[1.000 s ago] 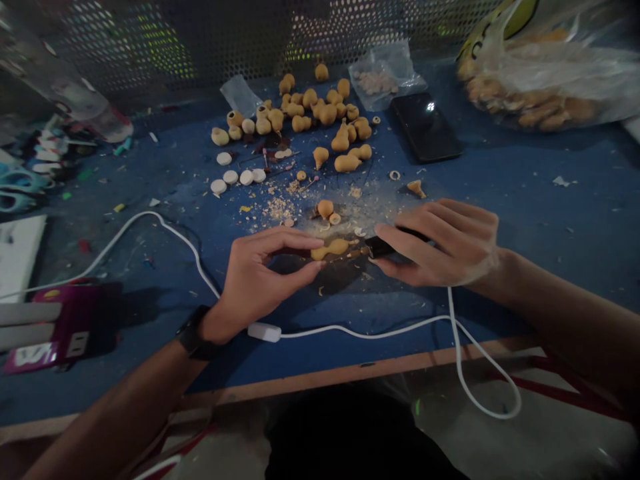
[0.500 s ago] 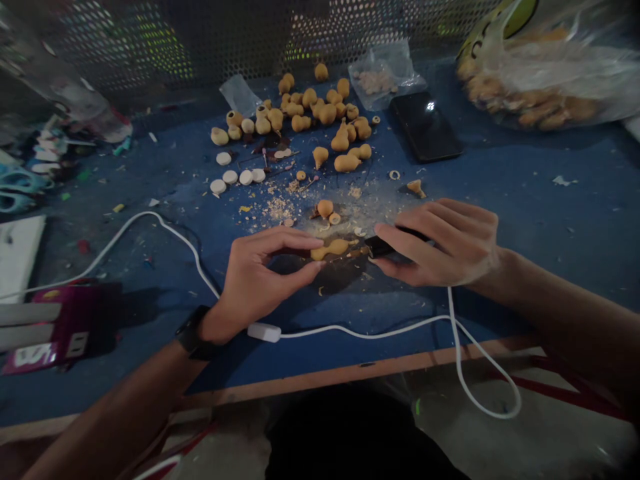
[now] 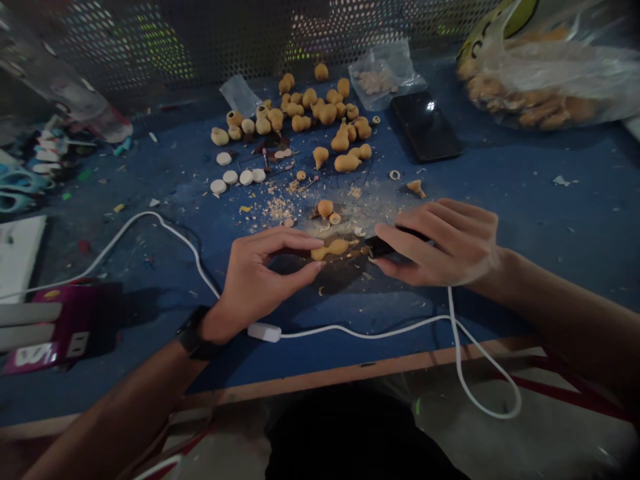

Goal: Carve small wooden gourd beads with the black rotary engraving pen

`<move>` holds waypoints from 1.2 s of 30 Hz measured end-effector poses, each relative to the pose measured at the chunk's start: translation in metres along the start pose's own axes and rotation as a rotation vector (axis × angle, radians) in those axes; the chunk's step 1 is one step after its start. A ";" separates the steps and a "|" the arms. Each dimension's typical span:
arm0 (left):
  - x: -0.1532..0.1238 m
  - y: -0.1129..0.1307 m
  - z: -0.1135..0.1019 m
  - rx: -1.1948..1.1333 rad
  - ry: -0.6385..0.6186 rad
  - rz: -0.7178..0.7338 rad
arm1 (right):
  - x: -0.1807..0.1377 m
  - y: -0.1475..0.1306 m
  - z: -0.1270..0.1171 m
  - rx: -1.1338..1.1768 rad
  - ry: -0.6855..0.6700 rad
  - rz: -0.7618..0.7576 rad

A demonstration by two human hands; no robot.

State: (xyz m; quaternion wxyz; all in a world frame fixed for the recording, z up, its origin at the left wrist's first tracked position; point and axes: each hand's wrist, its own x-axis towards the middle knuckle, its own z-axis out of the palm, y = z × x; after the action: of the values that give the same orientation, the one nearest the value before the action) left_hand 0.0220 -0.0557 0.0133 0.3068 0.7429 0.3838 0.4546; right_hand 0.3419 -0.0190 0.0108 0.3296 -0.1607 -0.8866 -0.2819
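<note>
Blue desk (image 3: 520, 200) scattered with shavings; one clear plastic bag (image 3: 550, 73) of gourds at the back, one black phone (image 3: 426, 127) beside it. Roughly two dozen small tan gourds (image 3: 327, 115) in a loose cluster, five white discs (image 3: 245, 177) just beside them. Left hand (image 3: 255, 273) pinching a single gourd (image 3: 330, 249) between fingertips, right hand (image 3: 435, 243) narrowly closed around a dark tool (image 3: 385, 247), its end near that gourd.

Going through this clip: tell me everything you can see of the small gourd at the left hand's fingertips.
The small dried gourd is matt ochre-tan, with two rounded lobes joined by a narrow waist. It lies on its side, roughly level, above the blue work mat. Its left lobe sits at the fingertips of the left hand. Its right lobe points toward the black tool in the right hand, with a small gap between them. A dark strip lies beneath it, unidentifiable.
</note>
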 end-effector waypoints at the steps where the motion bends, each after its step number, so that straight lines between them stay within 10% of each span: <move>1: 0.000 0.000 0.000 -0.004 0.002 -0.002 | 0.000 0.000 0.000 0.004 -0.002 0.002; 36: 0.000 -0.001 0.001 0.000 0.013 0.037 | 0.003 0.004 -0.003 -0.004 -0.025 -0.022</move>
State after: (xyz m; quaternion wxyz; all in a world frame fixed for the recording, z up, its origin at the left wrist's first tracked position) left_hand 0.0225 -0.0550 0.0119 0.2959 0.7468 0.3720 0.4651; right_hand 0.3424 -0.0175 0.0162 0.3149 -0.1550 -0.8919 -0.2852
